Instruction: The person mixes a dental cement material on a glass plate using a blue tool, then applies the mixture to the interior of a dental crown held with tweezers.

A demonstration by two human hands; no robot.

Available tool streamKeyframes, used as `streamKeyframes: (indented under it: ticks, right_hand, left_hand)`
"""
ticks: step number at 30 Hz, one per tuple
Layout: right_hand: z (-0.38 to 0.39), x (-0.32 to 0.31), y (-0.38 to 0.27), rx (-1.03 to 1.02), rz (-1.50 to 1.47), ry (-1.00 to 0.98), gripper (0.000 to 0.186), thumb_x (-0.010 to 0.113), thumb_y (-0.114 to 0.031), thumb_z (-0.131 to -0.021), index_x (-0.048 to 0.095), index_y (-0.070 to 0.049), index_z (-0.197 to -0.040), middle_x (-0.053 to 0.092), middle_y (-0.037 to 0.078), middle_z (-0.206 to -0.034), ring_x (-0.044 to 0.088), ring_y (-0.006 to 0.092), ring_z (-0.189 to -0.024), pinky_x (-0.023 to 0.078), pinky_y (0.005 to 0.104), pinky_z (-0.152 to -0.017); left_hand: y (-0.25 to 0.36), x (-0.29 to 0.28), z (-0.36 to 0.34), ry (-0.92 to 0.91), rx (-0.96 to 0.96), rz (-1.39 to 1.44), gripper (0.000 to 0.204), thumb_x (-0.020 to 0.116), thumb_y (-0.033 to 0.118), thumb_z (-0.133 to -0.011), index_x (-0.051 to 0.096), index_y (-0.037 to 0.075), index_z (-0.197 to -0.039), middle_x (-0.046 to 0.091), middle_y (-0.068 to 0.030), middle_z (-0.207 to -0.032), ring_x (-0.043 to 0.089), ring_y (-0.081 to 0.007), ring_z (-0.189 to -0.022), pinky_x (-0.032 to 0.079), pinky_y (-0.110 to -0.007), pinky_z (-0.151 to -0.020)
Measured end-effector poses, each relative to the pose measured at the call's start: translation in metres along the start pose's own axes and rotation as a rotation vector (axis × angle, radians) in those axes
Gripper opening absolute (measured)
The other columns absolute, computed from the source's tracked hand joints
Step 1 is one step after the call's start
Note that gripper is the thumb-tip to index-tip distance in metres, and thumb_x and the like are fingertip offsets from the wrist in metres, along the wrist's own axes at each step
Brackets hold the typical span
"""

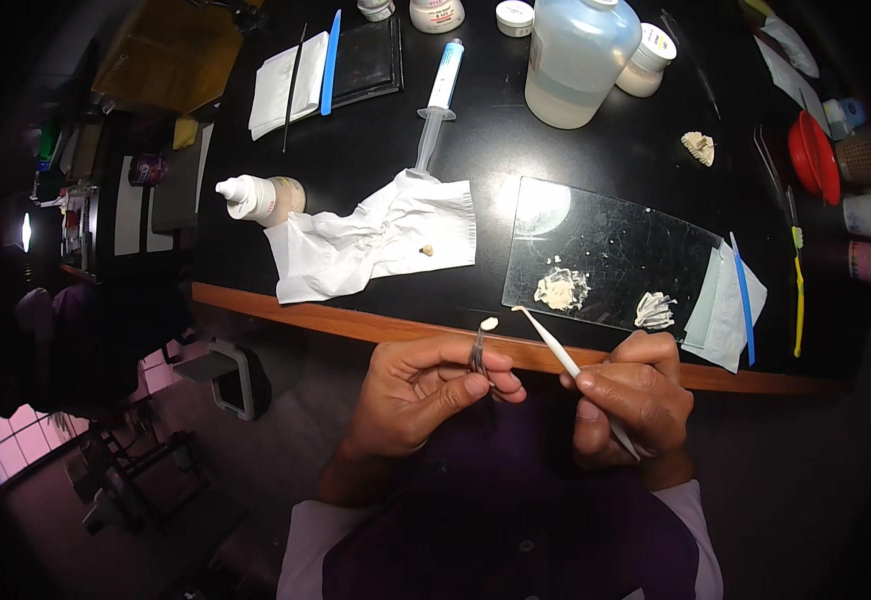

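Note:
My left hand (pixel 400 395) pinches a dark metal pair of tweezers (pixel 476 358) upright. At the tweezers' tip sits a small white tooth-like piece (pixel 489 323). In my right hand (pixel 645 395) is a slim white dental hand instrument (pixel 555 350), gripped like a pen. Its bent tip points up and left, a short gap to the right of the white piece. Just beyond my hands a glass slab (pixel 610 235) lies on the black table. A smeared cream-coloured heap (pixel 561 289) and a streaky cream clump (pixel 655 309) are on its near part.
Left of the slab, a crumpled white tissue (pixel 375 235) bears a small tan tooth-like piece (pixel 426 250). Near it are a dropper bottle (pixel 267 199) and a syringe (pixel 443 80). A large bottle (pixel 577 65) stands behind. Rightward lie a blue strip (pixel 743 300) and a yellow toothbrush (pixel 796 290).

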State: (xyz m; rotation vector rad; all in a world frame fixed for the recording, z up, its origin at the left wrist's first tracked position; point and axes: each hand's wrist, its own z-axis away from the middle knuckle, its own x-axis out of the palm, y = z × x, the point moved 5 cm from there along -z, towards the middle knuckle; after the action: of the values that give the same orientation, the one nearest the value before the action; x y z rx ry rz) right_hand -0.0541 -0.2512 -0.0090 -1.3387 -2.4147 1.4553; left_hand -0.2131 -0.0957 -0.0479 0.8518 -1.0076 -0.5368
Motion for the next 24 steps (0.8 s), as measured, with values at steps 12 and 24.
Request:
streamKeyframes:
  ticks: [12,24]
  right_hand:
    - [0.002,-0.044,0.006,0.048,0.198,0.164,0.029,0.071,0.004,-0.082,0.075,-0.005,-0.11,0.077,0.007,-0.088,0.059,0.0175,-0.076,0.048,0.0311,-0.072]
    - [-0.004,-0.079,0.029,-0.016,0.692,-0.153,0.066,0.091,-0.047,-0.077,0.079,0.004,-0.118,0.073,0.016,-0.107,0.065,0.0309,-0.094,0.051,0.0431,-0.084]
  left_hand:
    - [0.021,0.004,-0.014,0.108,0.317,-0.142,0.021,0.068,-0.007,-0.102,0.072,-0.012,-0.122,0.078,-0.0253,-0.113,0.078,-0.03,-0.111,0.063,-0.041,-0.103]
    - [0.048,0.022,-0.012,0.1,0.468,-0.64,0.019,0.073,0.007,-0.1,0.078,-0.006,-0.112,0.073,-0.0125,-0.094,0.07,-0.0161,-0.081,0.053,-0.026,-0.071]
